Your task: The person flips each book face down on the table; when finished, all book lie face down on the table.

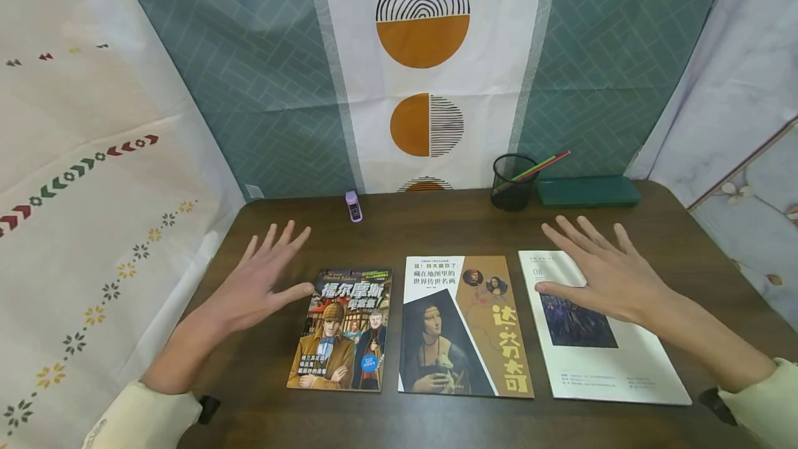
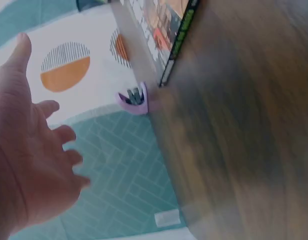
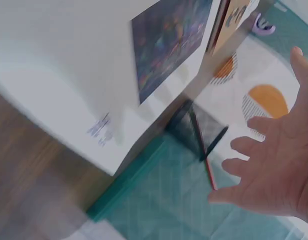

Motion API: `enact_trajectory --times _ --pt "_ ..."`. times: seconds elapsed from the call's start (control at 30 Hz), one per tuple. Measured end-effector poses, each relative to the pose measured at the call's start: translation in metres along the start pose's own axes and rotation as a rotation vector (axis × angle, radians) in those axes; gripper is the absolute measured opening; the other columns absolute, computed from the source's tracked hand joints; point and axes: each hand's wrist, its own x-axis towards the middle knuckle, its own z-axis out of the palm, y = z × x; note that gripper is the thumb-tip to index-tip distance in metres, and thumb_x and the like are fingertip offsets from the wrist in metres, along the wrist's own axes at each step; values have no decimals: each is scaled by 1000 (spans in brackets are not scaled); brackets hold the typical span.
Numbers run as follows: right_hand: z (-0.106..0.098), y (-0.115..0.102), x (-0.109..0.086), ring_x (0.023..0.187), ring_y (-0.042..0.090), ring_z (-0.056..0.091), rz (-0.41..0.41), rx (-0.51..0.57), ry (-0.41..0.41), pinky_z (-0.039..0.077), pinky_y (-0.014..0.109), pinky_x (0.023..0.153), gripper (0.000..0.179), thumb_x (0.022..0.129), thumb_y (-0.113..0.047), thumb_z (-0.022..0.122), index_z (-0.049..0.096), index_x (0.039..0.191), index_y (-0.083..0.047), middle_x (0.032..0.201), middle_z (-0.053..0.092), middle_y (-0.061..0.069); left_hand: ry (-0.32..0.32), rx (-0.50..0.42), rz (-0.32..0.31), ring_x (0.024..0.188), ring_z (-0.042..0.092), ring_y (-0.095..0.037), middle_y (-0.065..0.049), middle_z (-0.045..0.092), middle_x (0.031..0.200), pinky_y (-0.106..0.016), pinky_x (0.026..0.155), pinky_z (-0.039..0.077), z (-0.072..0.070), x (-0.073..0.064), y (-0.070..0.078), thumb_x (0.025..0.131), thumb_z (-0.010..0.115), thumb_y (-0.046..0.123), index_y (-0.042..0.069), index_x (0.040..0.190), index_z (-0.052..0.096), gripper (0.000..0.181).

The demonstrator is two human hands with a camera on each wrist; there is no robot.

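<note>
My left hand (image 1: 258,289) is held up with its fingers spread, beside a comic-style book (image 1: 339,331) with a detective on its cover. Nothing is in its grasp. On the right, my right hand (image 1: 614,279), likewise spread and holding nothing, hovers over a white book (image 1: 623,373) and hides part of its upper right side. Between these two lies a white-and-brown art book (image 1: 464,328) with a painted woman on the cover. All three books lie flat in a row on the table. The left wrist view shows the left palm (image 2: 34,165); the right wrist view shows the right palm (image 3: 274,165).
A purple, stapler-like item (image 1: 353,206) stands at the table's back left. A black mesh pen holder (image 1: 512,189) with red and green pencils stands at the back right, beside a dark green case (image 1: 589,192). A patterned curtain (image 1: 274,75) hangs behind the brown table (image 1: 436,227).
</note>
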Motion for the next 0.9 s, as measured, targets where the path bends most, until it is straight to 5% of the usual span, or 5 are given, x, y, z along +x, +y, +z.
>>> enact_trajectory --times 0.17,0.33,0.57,0.9 --pt "8 -27 22 160 43 17 -89 67 -26 6 72 124 108 90 -77 65 26 170 -17 175 20 17 -53 -143 -58 162 2 -39 -4 -5 178 -73 121 19 -4 -16 -8 100 70 55 31 172 2 103" --pt "25 -55 46 161 41 13 -227 251 -71 9 70 125 111 88 -67 77 24 171 -15 176 17 14 -45 -227 -77 160 13 -46 -3 -4 178 -77 106 38 3 -31 -16 96 79 45 39 171 -2 110" --pt "49 -96 86 162 42 7 -392 542 -235 15 71 123 120 84 -41 92 15 172 -16 178 8 12 -16 -346 -65 156 18 -52 -13 3 178 -76 111 33 26 -54 -24 95 83 32 36 171 -3 115" --pt "76 -145 126 159 34 24 -514 624 -379 33 54 123 118 85 -31 92 15 171 -8 177 14 12 -10 -365 -91 156 26 -43 -12 11 177 -66 115 34 61 -81 -11 86 89 45 30 172 -3 126"
